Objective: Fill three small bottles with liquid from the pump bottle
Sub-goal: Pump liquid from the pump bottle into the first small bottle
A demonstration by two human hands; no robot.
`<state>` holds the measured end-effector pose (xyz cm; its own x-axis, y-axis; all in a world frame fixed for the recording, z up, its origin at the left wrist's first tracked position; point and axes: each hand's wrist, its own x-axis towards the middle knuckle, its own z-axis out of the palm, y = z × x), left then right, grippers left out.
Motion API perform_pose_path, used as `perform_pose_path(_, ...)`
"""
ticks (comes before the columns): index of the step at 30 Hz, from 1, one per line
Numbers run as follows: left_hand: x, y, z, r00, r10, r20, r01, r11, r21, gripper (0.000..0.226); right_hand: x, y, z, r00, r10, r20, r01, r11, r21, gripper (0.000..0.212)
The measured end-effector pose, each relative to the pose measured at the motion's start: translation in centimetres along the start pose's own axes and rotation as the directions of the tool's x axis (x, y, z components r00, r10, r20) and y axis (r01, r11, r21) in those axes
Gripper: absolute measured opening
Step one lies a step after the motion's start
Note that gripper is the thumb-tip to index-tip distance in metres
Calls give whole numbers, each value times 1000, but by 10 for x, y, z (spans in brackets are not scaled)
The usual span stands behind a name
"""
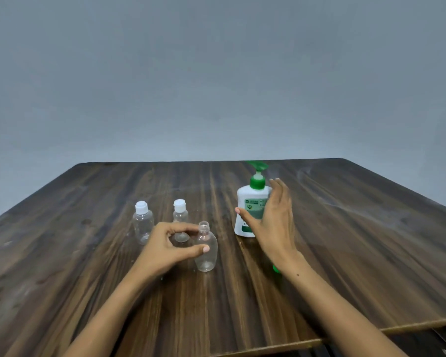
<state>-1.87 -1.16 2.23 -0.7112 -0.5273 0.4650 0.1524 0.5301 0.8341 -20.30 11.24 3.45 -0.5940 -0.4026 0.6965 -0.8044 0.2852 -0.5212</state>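
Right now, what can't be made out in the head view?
- Pump bottle label: text too small, partly behind the right hand.
- Green thing: mostly hidden by the right wrist, identity unclear.
- Middle capped bottle: lower body behind left hand fingers.
- Liquid in the uncapped bottle: cannot tell.

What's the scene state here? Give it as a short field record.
surface: wooden table
pump bottle: white, green pump, upright
uncapped small bottle: clear, looks empty, upright
capped small bottles: two, far-left bottle and middle bottle, white caps on
left hand: thumb and fingers around the uncapped bottle
right hand: fingers straight, at the pump bottle, holding nothing
green item: partly hidden behind right wrist, unidentifiable
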Motion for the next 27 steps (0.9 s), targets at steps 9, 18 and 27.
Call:
perform_pose_path(9,0,-8,1,999,-45,-4,45,999,7,28,11,-4,26,987,92,-132,-108,988,-114,77)
perform_pose_path(18,-2,-3,-1,999,-53,-4,52,998,-20,29,5,-14,11,987,119,-103,-126,990,-65,64)
perform_pose_path(27,-4,-2,0,998,-64,0,64,998,-15,29,-43,-31,-29,996,48,-74,-53,996,-66,69)
